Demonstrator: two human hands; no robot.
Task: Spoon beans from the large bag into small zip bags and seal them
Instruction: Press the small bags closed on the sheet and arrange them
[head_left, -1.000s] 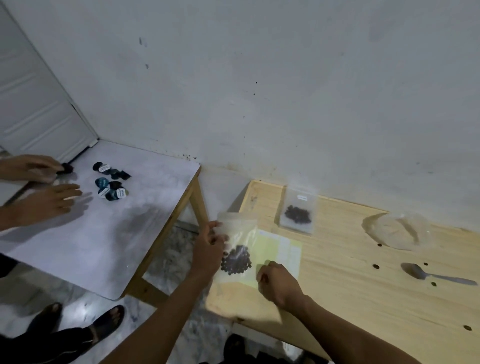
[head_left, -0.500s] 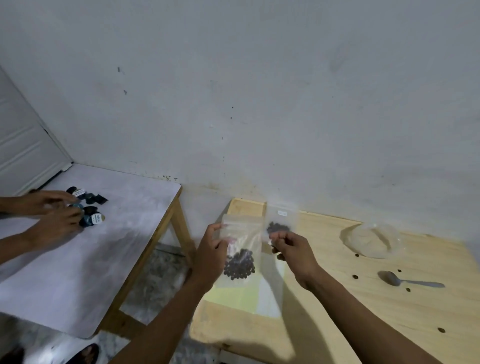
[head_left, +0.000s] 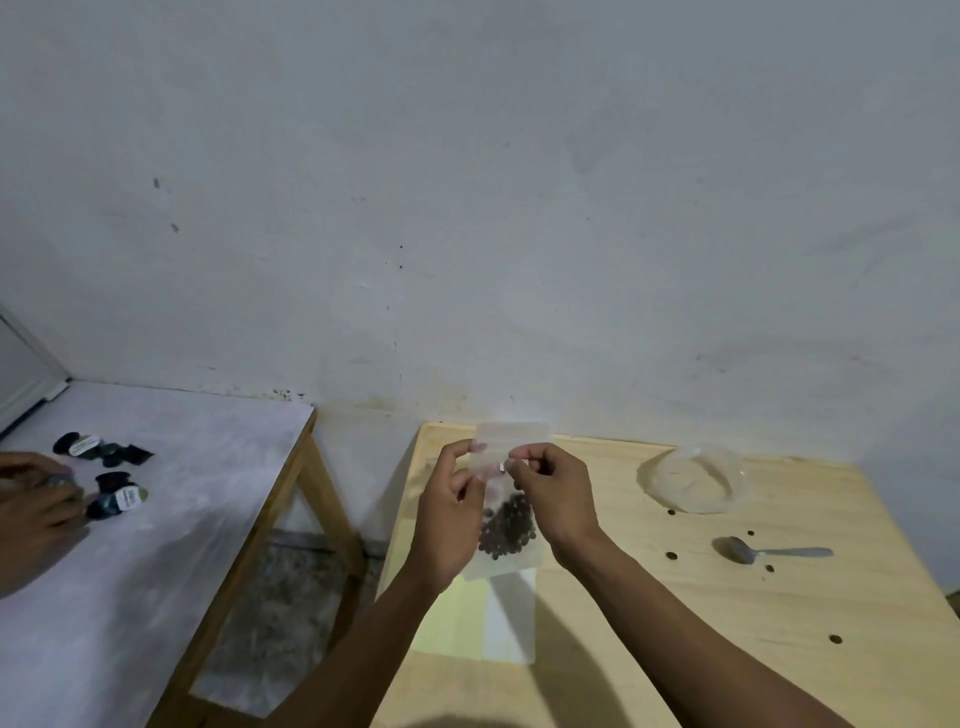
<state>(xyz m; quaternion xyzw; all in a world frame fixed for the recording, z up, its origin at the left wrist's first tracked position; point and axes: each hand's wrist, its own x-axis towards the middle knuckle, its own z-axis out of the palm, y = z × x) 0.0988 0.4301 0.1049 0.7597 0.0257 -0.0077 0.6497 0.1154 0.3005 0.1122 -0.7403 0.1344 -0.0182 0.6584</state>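
On the white table (head_left: 171, 525) at far left, another person's hands (head_left: 36, 514) rested beside small dark packets (head_left: 111, 475). Over the wooden table (head_left: 649, 623) we held a small zip bag (head_left: 506, 499) upright in the air, dark beans (head_left: 506, 530) pooled at its bottom. Our left hand (head_left: 449, 525) pinched its upper left edge; our right hand (head_left: 558, 499) pinched the zip strip beside it. Rightward lay an empty clear bag (head_left: 693, 480) and a spoon (head_left: 769, 552), loose beans between them.
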